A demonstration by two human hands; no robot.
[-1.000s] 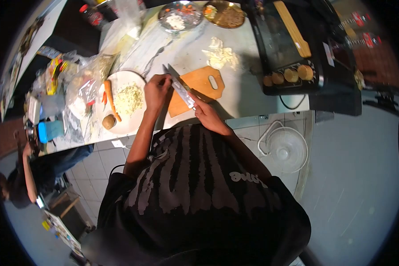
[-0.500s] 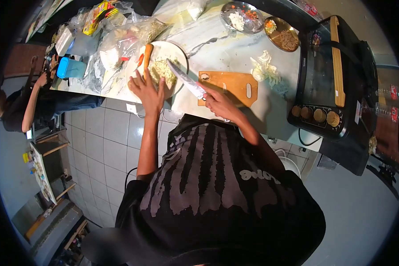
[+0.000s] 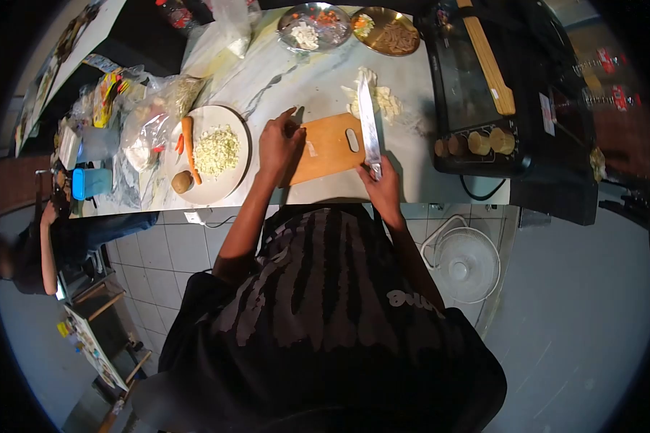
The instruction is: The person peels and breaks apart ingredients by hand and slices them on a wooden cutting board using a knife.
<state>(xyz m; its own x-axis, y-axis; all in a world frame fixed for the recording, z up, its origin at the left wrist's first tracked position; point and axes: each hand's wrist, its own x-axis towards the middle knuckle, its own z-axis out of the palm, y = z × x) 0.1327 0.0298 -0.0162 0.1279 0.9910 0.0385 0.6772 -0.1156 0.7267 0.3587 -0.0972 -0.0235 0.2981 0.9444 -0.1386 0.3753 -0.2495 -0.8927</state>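
Observation:
My right hand (image 3: 384, 189) is wrapped round the handle of a kitchen knife (image 3: 368, 119), its long blade pointing away from me. The knife lies along the right side of a wooden cutting board (image 3: 326, 150), and my right fingertips are close to the board's near right corner. At the board's left edge my left hand (image 3: 278, 150) has its fingers bent about the far corner. Left of it stands a white plate (image 3: 227, 189) with finely chopped pale green vegetable (image 3: 217, 150), a carrot (image 3: 190, 148), red chillies (image 3: 180, 143) and a brown potato-like lump (image 3: 182, 182).
Cabbage-like leaves (image 3: 384, 103) lie beyond the knife. Behind are a steel plate (image 3: 332, 40) and a brass-coloured plate (image 3: 403, 49) of cut food. A black toaster oven (image 3: 477, 86) stands right. Plastic bags (image 3: 148, 130) and a blue-lidded container (image 3: 87, 184) are left, near another person's arm (image 3: 48, 245).
Both hands have left the plate, the left moving right to the board and the right carrying the knife beyond the board's right side. The board has turned slightly. My view has shifted right.

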